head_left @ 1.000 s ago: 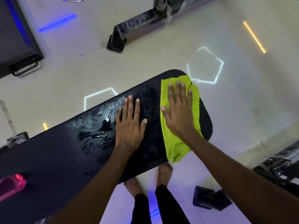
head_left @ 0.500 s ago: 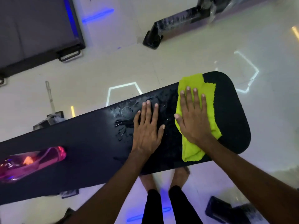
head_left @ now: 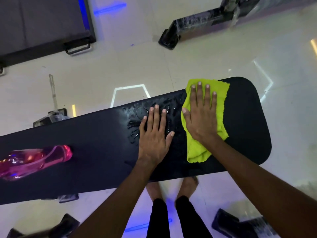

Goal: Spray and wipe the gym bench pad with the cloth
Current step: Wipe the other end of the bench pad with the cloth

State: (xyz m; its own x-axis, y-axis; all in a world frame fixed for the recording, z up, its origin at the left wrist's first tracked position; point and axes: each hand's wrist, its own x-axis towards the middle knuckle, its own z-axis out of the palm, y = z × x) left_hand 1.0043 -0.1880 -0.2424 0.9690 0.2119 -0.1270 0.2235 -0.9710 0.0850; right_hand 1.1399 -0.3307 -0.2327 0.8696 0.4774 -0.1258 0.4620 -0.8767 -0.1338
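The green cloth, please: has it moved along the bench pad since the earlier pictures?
Yes. The green cloth, under the right hand, has slid away from the rounded end of the bench pad, toward the wet patch.

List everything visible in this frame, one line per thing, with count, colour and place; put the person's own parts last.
bench pad: one, black, running across the middle, wet droplets near its centre
cloth: one, lime green, spread flat on the pad's right part
spray bottle: one, pink translucent, lying on the pad at the left edge
platform: one, dark grey with a handle, top left on the floor
machine base: one, black, plastic-wrapped, top right
floor: pale glossy tiles with light reflections
left hand: flat, bare on the wet pad
right hand: flat, pressing the cloth
feet: two, bare, beneath the pad
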